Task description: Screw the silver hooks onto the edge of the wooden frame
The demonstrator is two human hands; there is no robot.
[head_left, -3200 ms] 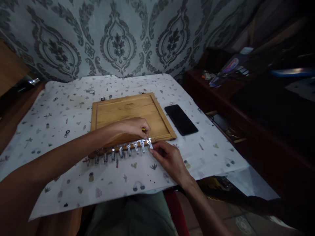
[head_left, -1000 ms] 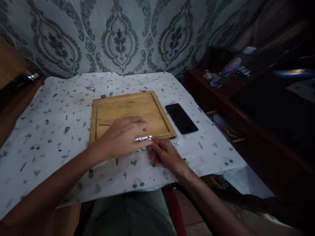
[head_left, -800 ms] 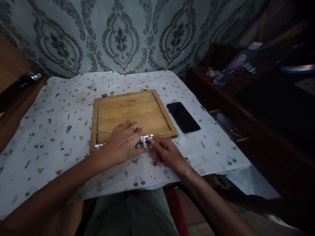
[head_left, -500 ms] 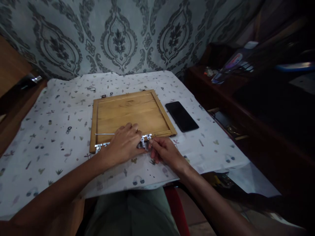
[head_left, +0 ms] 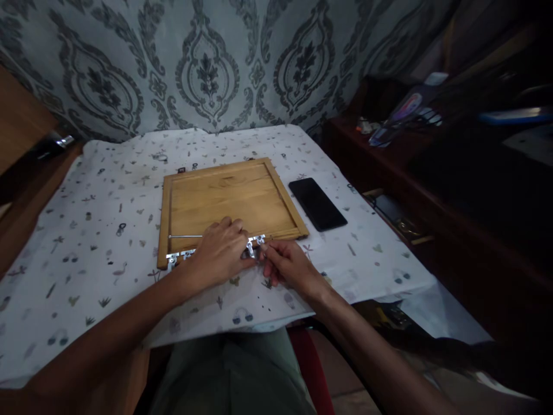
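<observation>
A framed wooden panel (head_left: 224, 199) lies flat on the cloth-covered table in front of me. Along its near edge run silvery metal hinges (head_left: 173, 259), partly covered by my arm. My left hand (head_left: 222, 245) is curled over this edge, its thumb beside a metal piece (head_left: 250, 249). From under its fingers a thin metal shaft (head_left: 185, 236), like a screwdriver's, points left across the panel; any handle is hidden in the hand. My right hand (head_left: 285, 262) is closed in a pinch at the hinge's right end (head_left: 260, 238); whatever its fingertips hold is too small to make out.
A black phone (head_left: 317, 203) lies right of the panel on the patterned tablecloth (head_left: 108, 196). A clear bottle (head_left: 404, 112) stands on a dark red cabinet (head_left: 358, 135) at the right, with an open drawer (head_left: 400, 216) below. A patterned wall (head_left: 254, 34) closes the back.
Both hands stay almost in place at the panel's near edge. The thin shaft has shifted very slightly right against the panel. The whole view has moved a little.
</observation>
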